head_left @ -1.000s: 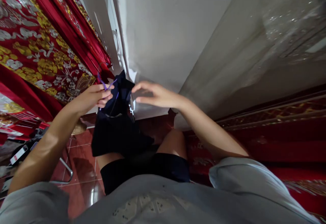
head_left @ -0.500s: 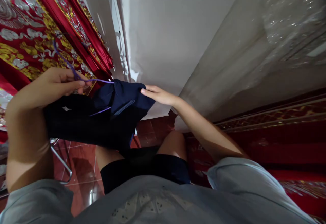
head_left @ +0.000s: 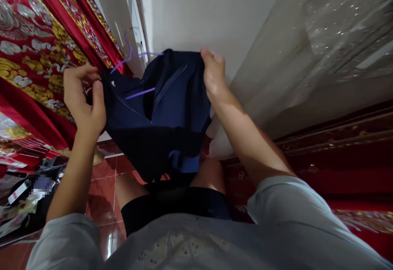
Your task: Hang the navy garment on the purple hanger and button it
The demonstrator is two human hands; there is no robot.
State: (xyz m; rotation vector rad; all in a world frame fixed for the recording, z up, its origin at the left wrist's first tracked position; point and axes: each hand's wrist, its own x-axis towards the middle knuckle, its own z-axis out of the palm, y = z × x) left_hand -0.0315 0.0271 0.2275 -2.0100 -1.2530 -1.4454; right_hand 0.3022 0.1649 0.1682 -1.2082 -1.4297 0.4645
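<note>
A dark navy garment (head_left: 159, 114) hangs spread between my two hands in front of my chest, above my knees. My left hand (head_left: 82, 100) pinches its left edge between thumb and fingers. My right hand (head_left: 213, 71) is closed on its upper right edge, held a little higher. A thin purple wire hanger (head_left: 135, 57) sticks out of the garment's top, with one purple bar (head_left: 139, 94) lying across the cloth. A lighter blue fold (head_left: 184, 161) shows at the garment's bottom.
A red and gold embroidered drape (head_left: 39, 48) hangs at the left. A white wall (head_left: 199, 12) is straight ahead and a sheer sparkly curtain (head_left: 322, 44) at the right. Red floor tiles (head_left: 104, 180) lie below, with clutter (head_left: 24, 196) at the lower left.
Both hands have risen and spread the garment wider. My left hand let go of the hanger hook and now pinches the cloth's left edge; my right hand moved up and gripped the top right.
</note>
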